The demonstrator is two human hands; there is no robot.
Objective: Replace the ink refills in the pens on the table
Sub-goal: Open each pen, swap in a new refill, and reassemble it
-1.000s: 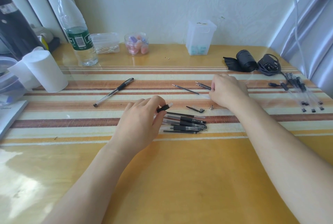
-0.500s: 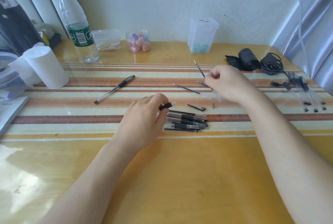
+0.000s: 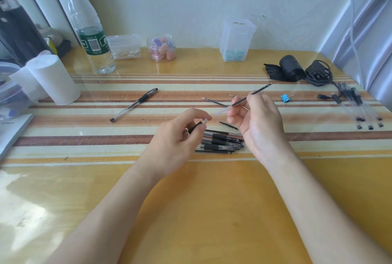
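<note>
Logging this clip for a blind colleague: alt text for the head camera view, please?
A person's right hand pinches a thin ink refill while the left hand holds a short black pen piece, both near a pile of pens on a striped table. A lone pen and a water bottle sit farther back.

A water bottle [image 3: 91,36] and clear jar [image 3: 162,48] stand at the back, paper roll [image 3: 55,79] left, blue binder clip [image 3: 284,97] right.

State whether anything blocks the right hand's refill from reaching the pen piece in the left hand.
Nothing visible: the refill in the right hand and the pen piece in the left hand face across a bare gap.
</note>
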